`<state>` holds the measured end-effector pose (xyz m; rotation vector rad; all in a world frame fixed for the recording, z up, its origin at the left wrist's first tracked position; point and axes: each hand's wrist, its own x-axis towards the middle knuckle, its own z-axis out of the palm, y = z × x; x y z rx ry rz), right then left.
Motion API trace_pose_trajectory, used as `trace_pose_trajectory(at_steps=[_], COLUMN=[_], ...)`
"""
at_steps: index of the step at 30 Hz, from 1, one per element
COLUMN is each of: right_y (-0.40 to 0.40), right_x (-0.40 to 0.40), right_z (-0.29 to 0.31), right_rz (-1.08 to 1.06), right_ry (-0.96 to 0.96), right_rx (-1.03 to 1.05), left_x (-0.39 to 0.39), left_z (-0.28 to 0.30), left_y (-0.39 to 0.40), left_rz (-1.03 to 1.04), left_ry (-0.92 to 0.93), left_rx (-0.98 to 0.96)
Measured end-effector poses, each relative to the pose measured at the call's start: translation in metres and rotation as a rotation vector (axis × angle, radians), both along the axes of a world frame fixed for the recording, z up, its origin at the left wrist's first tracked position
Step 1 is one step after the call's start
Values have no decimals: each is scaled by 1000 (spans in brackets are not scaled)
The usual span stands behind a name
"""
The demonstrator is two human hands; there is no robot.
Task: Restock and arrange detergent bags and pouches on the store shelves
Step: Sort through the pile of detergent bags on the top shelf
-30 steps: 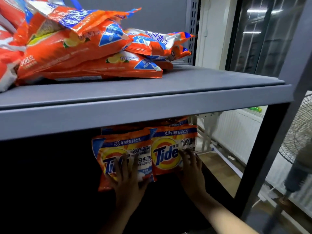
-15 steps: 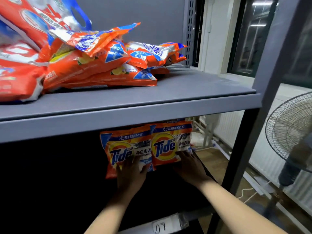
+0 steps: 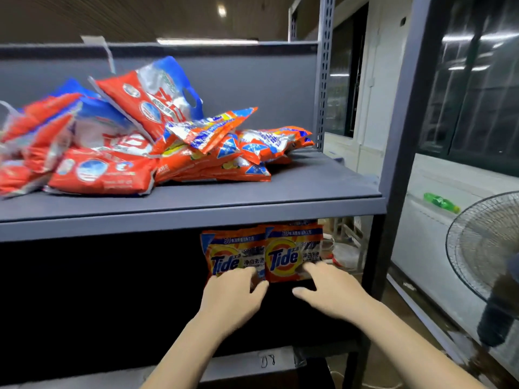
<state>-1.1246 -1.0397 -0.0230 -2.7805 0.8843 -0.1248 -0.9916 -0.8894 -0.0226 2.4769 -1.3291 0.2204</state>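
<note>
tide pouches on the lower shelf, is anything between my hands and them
Nothing visible does. The left hand reaches the bottom edge of the left Tide pouch, and the right hand has fingertips at the lower corner of the right Tide pouch. Both pouches stand upright, side by side, under the upper shelf.

The lower edges of the two Tide pouches [image 3: 292,255] are covered by the left hand [image 3: 233,294] and right hand [image 3: 331,290]. Above and left of the left hand, the red bags [image 3: 42,141] are blurred and cut off by the frame's left edge.
</note>
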Motion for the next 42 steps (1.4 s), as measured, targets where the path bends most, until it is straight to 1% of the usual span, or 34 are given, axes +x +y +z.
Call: trace_pose_trajectory(at_steps=[4,7,9,11,13,15,18,22,25,26,27,29,30,31,32,35,37,39,42], right_y=[25,41,49,52,49,39,17,-15,-36,-43,-49,-54,-56,-58,-61,-67,-69,-69,-63], right_x=[-18,-25,-25,-18,-7,7,34,75,105,114,123,138,145,151,158,168,170,169,157], right_z=[42,76,98,118,132,143,157,170,177,178,179,180,180,179,179,181,183,184,188], right_rz=[108,160,185,169,131,85,-6,-133,-250,-282,-303,-321,-328,-341,-360,-390,-400,-389,-347], right_ry=[-134,-247,-363,-498,-626,-711,-754,-701,-631,-631,-659,-739,-765,-780,-797,-835,-861,-927,-985], right_rx=[-4,-5,35,75,63,34,35,69,94,162,303,712,859,932,953,921,849,699,376], left_x=[-13,-14,-8,4,22,42,73,110,137,145,152,162,165,168,170,175,173,168,156], left_z=[46,83,104,120,133,143,154,171,184,187,190,192,192,191,190,190,190,188,188], left_y=[28,43,47,47,43,37,28,15,5,0,-4,-13,-16,-18,-19,-22,-24,-26,-25], left_rz=[-48,-44,-9,14,25,50,121,169,167,162,153,133,117,96,70,-14,-59,-95,-133], left_ry=[-79,-86,-56,12,85,83,-35,-147,-154,-143,-132,-116,-113,-116,-122,-104,-55,-31,-124], left_rx=[-128,-331,-505,-658,-745,-758,-699,-545,-471,-466,-455,-412,-406,-422,-454,-531,-557,-614,-681])
